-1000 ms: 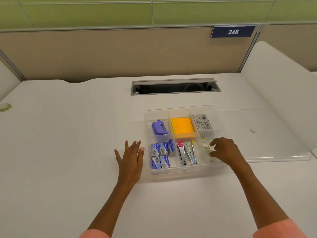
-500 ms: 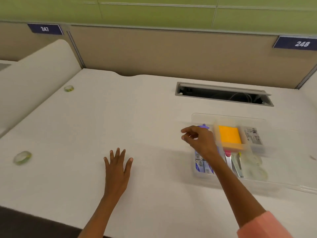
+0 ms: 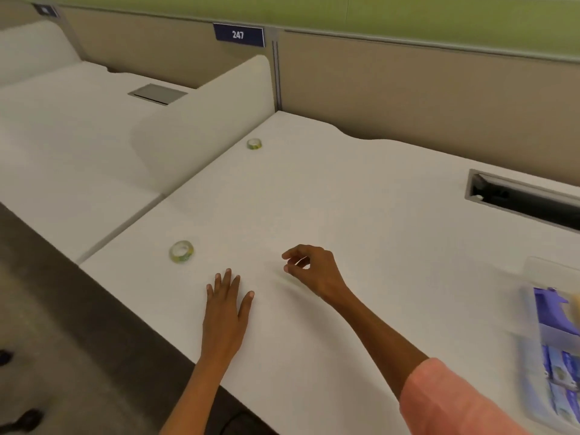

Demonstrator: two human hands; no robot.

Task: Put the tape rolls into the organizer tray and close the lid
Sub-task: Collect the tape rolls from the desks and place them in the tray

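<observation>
Two clear tape rolls with green-yellow print lie on the white desk: one (image 3: pixel 181 251) near the front left corner, the other (image 3: pixel 254 144) far back by the divider. My left hand (image 3: pixel 226 304) rests flat on the desk, fingers spread, just right of the near roll. My right hand (image 3: pixel 314 268) hovers over the desk with fingers curled apart and nothing in it, well right of that roll. The clear organizer tray (image 3: pixel 533 277) shows only partly and blurred at the right edge, with a purple item and blue boxes inside. Its lid is out of view.
A white curved divider (image 3: pixel 201 120) separates this desk from the neighbouring one on the left. A cable slot (image 3: pixel 527 202) is cut into the desk at the back right. The desk's front edge drops to dark floor at the lower left.
The view has swung left, pushing the tray to the right edge. My right hand has left the tray and moved left across the desk towards the near tape roll. My left hand stays flat.
</observation>
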